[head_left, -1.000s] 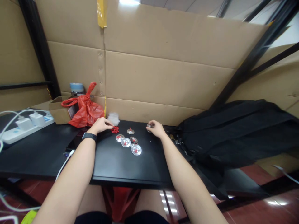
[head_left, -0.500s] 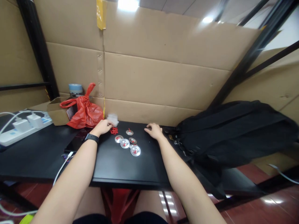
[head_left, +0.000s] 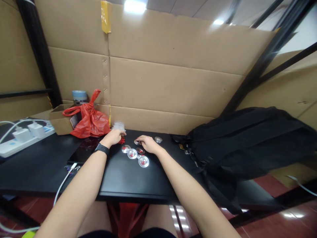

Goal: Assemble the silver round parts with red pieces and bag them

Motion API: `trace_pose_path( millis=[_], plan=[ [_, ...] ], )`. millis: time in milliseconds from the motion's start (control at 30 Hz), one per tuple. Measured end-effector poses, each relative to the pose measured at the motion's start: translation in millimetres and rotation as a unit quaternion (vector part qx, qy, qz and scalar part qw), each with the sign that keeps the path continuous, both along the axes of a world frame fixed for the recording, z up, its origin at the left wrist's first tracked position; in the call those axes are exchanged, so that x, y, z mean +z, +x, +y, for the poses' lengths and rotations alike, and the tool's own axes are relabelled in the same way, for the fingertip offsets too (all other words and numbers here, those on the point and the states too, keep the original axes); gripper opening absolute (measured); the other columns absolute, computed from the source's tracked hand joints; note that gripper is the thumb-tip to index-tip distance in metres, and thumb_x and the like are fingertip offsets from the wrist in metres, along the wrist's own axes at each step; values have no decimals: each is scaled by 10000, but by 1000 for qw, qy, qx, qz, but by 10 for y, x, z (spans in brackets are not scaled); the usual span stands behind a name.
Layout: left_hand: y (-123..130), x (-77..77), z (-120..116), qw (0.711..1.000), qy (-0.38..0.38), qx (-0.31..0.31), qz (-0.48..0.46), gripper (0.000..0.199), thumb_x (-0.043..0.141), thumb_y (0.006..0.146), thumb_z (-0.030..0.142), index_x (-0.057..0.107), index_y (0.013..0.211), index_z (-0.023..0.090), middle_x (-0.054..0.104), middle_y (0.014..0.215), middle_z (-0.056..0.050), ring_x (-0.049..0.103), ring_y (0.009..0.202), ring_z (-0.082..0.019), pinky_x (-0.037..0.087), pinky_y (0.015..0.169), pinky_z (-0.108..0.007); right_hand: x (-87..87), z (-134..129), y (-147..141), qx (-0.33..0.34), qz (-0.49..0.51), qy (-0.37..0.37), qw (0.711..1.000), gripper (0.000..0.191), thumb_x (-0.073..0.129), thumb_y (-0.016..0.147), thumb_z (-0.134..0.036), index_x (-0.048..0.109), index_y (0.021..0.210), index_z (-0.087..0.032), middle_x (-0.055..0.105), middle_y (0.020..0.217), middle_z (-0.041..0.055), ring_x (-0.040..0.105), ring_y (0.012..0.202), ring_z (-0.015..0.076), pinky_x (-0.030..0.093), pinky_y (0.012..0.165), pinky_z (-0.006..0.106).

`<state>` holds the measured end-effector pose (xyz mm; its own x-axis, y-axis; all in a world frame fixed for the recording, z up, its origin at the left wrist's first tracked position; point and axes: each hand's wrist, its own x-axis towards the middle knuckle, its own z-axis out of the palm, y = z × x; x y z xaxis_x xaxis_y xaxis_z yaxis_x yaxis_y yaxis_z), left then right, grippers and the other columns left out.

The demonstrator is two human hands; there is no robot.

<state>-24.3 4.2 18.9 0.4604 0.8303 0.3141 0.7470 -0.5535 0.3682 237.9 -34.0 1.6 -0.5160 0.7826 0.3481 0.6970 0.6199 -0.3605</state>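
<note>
Several small silver finger cymbals (head_left: 143, 161) with red cord at their centres lie on the black table. My right hand (head_left: 148, 144) reaches over the group, its fingertips closed on the edge of the rearmost finger cymbal (head_left: 136, 142). Apart from the others, one more finger cymbal (head_left: 158, 139) rests to the right of that hand. My left hand (head_left: 115, 136), with a dark watch on the wrist, has its fingers bent together beside a small heap of red cords (head_left: 122, 141). Whatever those fingers hold is hidden.
Behind my left hand lies a clear plastic bag (head_left: 119, 126). Leftward are a tied red bag (head_left: 91, 122), a cardboard box (head_left: 59, 120), a dark phone (head_left: 83, 152) and a white power strip (head_left: 11, 147). A black backpack (head_left: 247, 142) fills the right side. Cardboard (head_left: 158, 86) walls the back.
My right hand has moved left to the rear finger cymbal, leaving one finger cymbal uncovered where it was. My left hand has shifted slightly right over the red cords.
</note>
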Motion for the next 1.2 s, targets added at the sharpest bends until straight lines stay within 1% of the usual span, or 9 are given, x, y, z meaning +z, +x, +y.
trace_pose_path(
  millis=[200,367,633,767,833,933,1000,1100,1200],
  plan=[
    [-17,-3,8,999,-28,-3,17,460,469,684,44,775,1006,162,773,949,-101,716,916,-249,547,895,-341,46,-7,53,-2,40,46,998,424,495,805,24,750,1072,-184,708,1111,88,666,1019,209,504,962,330],
    [-28,-9,15,1000,-21,6,6,511,450,688,40,756,1077,169,770,964,-91,713,940,-239,542,905,-330,71,-7,54,-23,64,36,997,389,536,789,17,766,1025,-191,721,1059,81,680,977,215,527,928,341],
    [-42,0,8,999,-33,12,17,452,467,707,56,767,1020,187,772,907,-73,716,901,-237,544,872,-320,115,-63,38,-9,119,27,992,338,546,800,-4,771,967,-193,726,1017,77,699,883,190,550,868,330],
    [71,137,-139,1000,-11,-16,-24,308,523,809,193,760,1005,183,770,945,-68,699,877,-217,530,844,-302,167,-117,-17,-15,181,14,983,214,605,840,-108,775,922,-208,749,951,62,713,845,187,562,822,319],
    [180,223,-256,996,-33,-68,-57,275,573,830,290,751,1004,174,768,935,-68,693,845,-209,528,811,-298,190,-140,-54,-29,213,19,976,141,650,839,-184,777,892,-213,766,917,58,719,855,203,563,822,326],
    [349,321,-422,982,-63,-141,-113,269,628,821,343,740,984,162,768,918,-63,690,834,-193,519,796,-284,206,-165,-106,-32,275,1,961,121,669,827,-245,772,874,-202,779,891,61,727,813,209,571,802,331],
    [427,352,-493,978,-52,-141,-142,236,656,806,345,736,922,155,764,873,-59,680,795,-186,511,763,-279,211,-180,-135,-24,316,-19,948,132,669,820,-267,762,875,-190,777,865,64,727,783,211,577,781,333],
    [478,351,-528,980,-15,-105,-168,198,680,792,341,717,837,152,739,789,-43,650,719,-172,491,700,-272,222,-207,-172,-1,355,-49,934,164,696,800,-324,740,863,-178,762,826,69,715,729,209,581,743,340],
    [490,323,-508,976,13,-89,-200,184,671,798,327,705,845,153,733,787,-38,646,716,-167,493,702,-271,236,-238,-215,22,391,-71,917,238,728,777,-397,695,854,-174,731,802,59,690,674,187,581,695,332]
  ],
)
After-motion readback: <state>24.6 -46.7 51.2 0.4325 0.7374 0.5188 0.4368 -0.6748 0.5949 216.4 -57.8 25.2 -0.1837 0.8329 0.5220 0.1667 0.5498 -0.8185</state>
